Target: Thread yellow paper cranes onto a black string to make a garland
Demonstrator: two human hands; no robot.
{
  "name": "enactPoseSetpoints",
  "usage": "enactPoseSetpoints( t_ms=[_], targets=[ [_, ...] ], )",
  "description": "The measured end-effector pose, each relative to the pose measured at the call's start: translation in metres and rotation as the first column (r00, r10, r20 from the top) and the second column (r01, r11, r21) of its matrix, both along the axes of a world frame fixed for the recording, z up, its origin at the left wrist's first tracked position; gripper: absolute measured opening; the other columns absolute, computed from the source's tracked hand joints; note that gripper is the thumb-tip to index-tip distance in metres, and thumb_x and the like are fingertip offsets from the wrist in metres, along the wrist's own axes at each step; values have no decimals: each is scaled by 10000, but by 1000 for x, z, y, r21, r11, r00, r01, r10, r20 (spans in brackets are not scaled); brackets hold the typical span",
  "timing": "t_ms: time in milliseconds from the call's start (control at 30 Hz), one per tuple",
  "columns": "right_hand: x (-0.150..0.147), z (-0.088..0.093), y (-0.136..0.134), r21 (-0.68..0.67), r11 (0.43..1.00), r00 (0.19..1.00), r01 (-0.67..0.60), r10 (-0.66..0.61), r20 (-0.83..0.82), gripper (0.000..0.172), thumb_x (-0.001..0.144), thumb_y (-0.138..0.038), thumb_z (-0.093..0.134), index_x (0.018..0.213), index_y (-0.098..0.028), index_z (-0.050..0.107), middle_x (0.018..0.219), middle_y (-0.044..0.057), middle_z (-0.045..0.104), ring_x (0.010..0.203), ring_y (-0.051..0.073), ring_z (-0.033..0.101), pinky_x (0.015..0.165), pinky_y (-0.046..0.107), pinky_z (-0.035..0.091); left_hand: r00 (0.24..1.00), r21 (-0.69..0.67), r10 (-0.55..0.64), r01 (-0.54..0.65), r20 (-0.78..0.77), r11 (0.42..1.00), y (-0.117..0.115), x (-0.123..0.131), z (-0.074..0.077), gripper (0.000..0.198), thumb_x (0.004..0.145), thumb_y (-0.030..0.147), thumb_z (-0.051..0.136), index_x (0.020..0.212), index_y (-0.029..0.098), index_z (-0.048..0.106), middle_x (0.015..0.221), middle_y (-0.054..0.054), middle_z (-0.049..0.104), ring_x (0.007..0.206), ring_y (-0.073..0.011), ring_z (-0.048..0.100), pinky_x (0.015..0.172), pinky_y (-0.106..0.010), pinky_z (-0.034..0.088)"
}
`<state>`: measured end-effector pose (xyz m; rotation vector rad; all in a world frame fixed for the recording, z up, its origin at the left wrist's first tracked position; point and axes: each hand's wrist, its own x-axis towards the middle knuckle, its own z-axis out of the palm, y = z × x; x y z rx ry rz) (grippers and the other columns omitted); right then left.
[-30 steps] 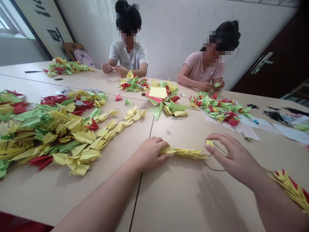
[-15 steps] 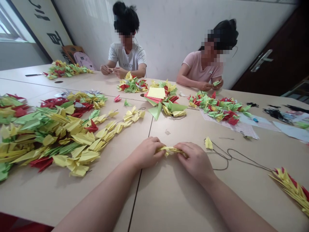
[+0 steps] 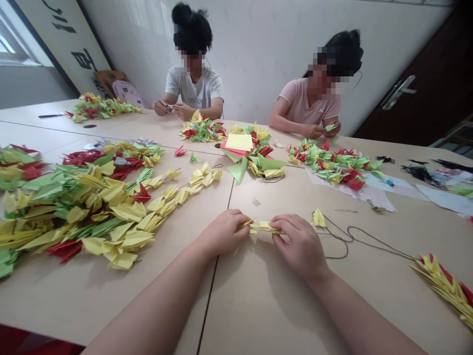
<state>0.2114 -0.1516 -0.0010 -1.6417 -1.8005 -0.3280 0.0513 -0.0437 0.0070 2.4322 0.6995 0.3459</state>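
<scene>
My left hand (image 3: 223, 232) and my right hand (image 3: 300, 244) rest on the table (image 3: 266, 305), both closed on a short strand of yellow folded paper pieces (image 3: 261, 227) stretched between them. A single yellow folded piece (image 3: 319, 218) lies just right of my right hand, beside a dark string (image 3: 364, 237) that loops across the tabletop toward a strand of yellow and red pieces (image 3: 445, 286) at the right edge.
A big heap of yellow, green and red folded strands (image 3: 74, 202) covers the left side. Smaller piles and square paper sheets (image 3: 251, 153) lie mid-table. Two people sit across the table, one in a white shirt (image 3: 194, 91), one in pink (image 3: 314, 106), each folding paper.
My right hand swung left from beside the string onto the yellow strand and closed on it. The strand has been pushed together and looks shorter.
</scene>
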Motion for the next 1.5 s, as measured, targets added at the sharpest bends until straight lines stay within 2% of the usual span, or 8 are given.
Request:
enactPoseSetpoints(
  t_ms=[233,467,700,1033,1133,1300,1433,1500],
  targets=[
    [0,0,0,-1,1000,1000,-24,24,-14,184,689,-43,517,770,-194,585,831,30,652,794,186,566,729,328,446,1000,5,19,-19,12,1000,0,0,0,236,790,207,410,876,174,627,886,-35,607,882,-155,539,799,-262,419],
    [0,0,-1,35,999,1000,-22,22,7,179,698,-37,525,778,-184,586,831,37,650,800,188,563,738,337,446,999,-12,-35,35,10,999,0,0,1,215,739,195,456,853,183,638,864,-27,602,850,-148,542,781,-250,421],
    [-2,-1,0,42,994,993,-104,101,53,209,716,-38,525,849,-177,607,871,44,653,846,189,556,761,341,447,999,-1,-32,32,27,999,0,0,-3,225,730,197,459,853,182,647,860,-30,600,850,-150,542,784,-262,417],
    [-7,0,2,-6,991,988,-137,137,74,210,723,-40,511,846,-180,608,863,41,650,836,185,554,752,333,446,996,-15,-84,84,42,996,0,-2,-1,302,692,192,510,978,189,605,939,-29,594,874,-151,536,799,-260,416],
    [-9,1,3,-11,989,986,-150,151,76,207,722,-43,511,845,-178,608,861,43,650,830,184,556,743,333,448,995,-22,-90,91,45,996,0,-2,-1,300,696,249,559,989,200,599,957,-28,589,885,-152,536,799,-258,413],
    [-9,0,3,-42,982,979,-182,185,82,188,747,-71,496,857,-181,601,886,56,638,842,189,554,738,341,465,996,31,-86,85,37,996,-2,0,-2,333,731,464,560,962,228,607,927,-22,592,865,-158,538,768,-271,404],
    [-8,-2,2,-70,974,976,-214,216,18,268,746,-54,472,971,-170,559,1001,87,593,941,187,534,800,326,477,996,75,-89,88,16,993,-5,1,1,370,758,514,506,986,234,585,891,-17,591,847,-153,537,746,-267,399],
    [-11,-3,2,-84,973,976,-217,217,-15,254,747,-51,463,960,-164,542,987,90,587,938,183,534,803,322,481,995,105,-99,99,-5,989,-7,3,2,360,771,513,488,977,231,574,906,-15,589,865,-157,535,761,-273,393]
  ],
)
